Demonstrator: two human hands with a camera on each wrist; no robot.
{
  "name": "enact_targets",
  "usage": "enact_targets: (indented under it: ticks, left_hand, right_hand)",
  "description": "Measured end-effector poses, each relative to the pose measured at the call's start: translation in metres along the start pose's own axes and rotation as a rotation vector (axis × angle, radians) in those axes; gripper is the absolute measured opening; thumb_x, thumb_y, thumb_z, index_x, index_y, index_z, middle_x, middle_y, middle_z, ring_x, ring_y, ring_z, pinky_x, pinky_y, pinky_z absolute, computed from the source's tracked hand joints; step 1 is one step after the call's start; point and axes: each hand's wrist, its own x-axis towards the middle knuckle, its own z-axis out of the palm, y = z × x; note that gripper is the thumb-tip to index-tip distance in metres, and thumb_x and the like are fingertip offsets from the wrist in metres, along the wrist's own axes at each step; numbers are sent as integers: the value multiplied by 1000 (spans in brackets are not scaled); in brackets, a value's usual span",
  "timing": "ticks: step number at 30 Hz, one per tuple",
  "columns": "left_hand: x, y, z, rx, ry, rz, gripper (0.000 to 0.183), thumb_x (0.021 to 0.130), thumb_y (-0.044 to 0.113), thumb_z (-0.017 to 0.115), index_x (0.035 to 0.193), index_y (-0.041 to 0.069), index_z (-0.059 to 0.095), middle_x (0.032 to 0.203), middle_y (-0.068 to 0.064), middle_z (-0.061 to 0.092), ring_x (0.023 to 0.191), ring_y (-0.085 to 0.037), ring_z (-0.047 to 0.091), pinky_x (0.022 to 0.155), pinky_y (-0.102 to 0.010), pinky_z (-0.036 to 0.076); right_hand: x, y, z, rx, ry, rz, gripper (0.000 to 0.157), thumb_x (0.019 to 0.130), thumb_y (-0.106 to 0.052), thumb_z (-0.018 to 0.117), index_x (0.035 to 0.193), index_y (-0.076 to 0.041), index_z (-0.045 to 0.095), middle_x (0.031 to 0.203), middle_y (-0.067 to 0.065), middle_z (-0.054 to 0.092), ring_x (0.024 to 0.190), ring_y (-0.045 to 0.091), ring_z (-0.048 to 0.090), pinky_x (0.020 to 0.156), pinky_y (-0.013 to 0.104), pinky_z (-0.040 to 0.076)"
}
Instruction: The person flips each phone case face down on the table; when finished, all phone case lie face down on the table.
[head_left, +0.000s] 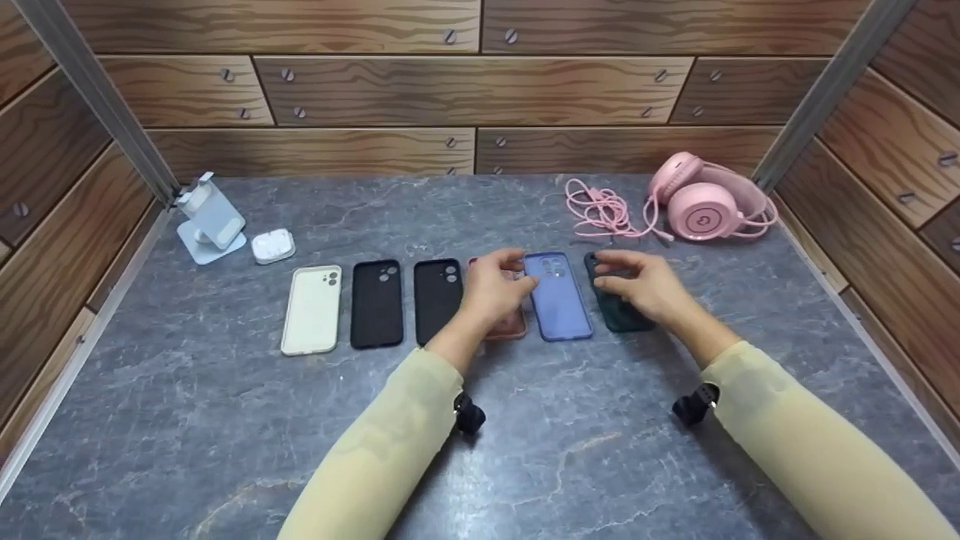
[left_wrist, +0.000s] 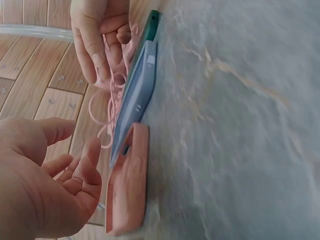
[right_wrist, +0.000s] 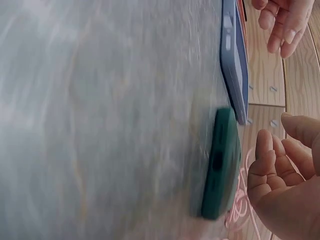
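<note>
Six phone cases lie side by side in a row. My left hand (head_left: pixel 491 287) hovers over the pink phone case (left_wrist: pixel 127 185), its fingers loosely bent with nothing between them. Just right of that hand lies the blue phone case (head_left: pixel 561 304), flat on the tabletop. Above the dark green phone case (right_wrist: pixel 220 165) is my right hand (head_left: pixel 646 287), thumb and fingers apart and holding nothing; it partly covers that case in the head view. To the left are a black phone case (head_left: pixel 433 304), another black phone case (head_left: pixel 376 307) and a white phone case (head_left: pixel 311 311).
Pink headphones (head_left: pixel 705 206) sit at the back right, with their coiled cable (head_left: pixel 604 212) beside them. At the back left stand a light blue folding stand (head_left: pixel 214 221) and a small white case (head_left: pixel 273 246). Wood-patterned panels (head_left: pixel 360 90) enclose the grey marbled table (head_left: pixel 225 420).
</note>
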Motion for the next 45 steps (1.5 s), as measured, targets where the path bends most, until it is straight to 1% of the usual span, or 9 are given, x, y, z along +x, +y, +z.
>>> enact_targets:
  ticks: [2,7,11,17,21,27,32,37,45]
  left_hand:
    - [0,0,-1,3,-4,7,47,94,10,81,140,3,68,123,-12,73,114,-27,68,93,-29,55]
    - [-2,1,0,28,-22,3,50,95,12,80,143,4,66,127,-11,72,114,-26,69,90,-27,55]
    - [-4,-2,0,37,-43,-14,52,96,12,80,145,4,65,131,-12,71,116,-24,69,90,-28,57]
    - [-4,-8,1,62,-67,-26,51,96,13,80,144,3,65,134,-12,70,123,-25,67,97,-31,56]
    - [-2,-11,4,85,-80,-15,51,95,12,80,143,2,65,135,-13,70,124,-26,66,100,-32,55]
    - [0,-15,7,146,-97,12,52,95,13,81,142,0,65,139,-13,68,127,-25,64,108,-34,50]
    - [0,-17,8,204,-113,21,55,94,15,83,144,3,65,142,-10,67,134,-23,60,113,-34,46]
    - [0,-17,10,254,-127,35,60,92,18,86,146,4,63,143,-10,66,136,-23,58,115,-34,44]
    - [1,-15,13,317,-149,31,65,90,22,88,148,6,63,146,-10,63,143,-25,51,118,-35,40]
  right_hand:
    - [0,-1,3,0,-3,7,52,96,-7,77,144,7,61,127,27,71,86,-1,64,67,19,51]
    - [3,-3,10,-37,-6,4,51,96,-9,78,142,6,63,126,26,72,88,1,65,70,17,52]
    - [6,-2,16,-51,-24,5,50,96,-7,78,141,7,63,125,26,72,94,7,67,75,16,53]
    - [7,0,23,-56,-46,13,50,96,-6,78,141,8,63,125,27,72,110,23,70,84,14,53]
    - [6,0,24,-32,-70,27,52,95,-3,78,143,9,61,124,30,71,109,26,70,85,16,55]
    - [7,3,26,-70,-109,6,54,93,-5,80,142,10,61,120,29,72,100,21,70,82,14,53]
    - [8,4,26,-97,-129,-21,55,91,-5,82,141,10,62,117,28,72,93,16,67,79,14,50]
    - [8,5,26,-116,-135,-38,55,90,-5,83,140,9,63,117,27,73,92,16,65,78,15,49]
    - [9,7,25,-158,-146,-50,55,89,-5,83,139,8,64,118,25,73,92,17,65,78,16,49]
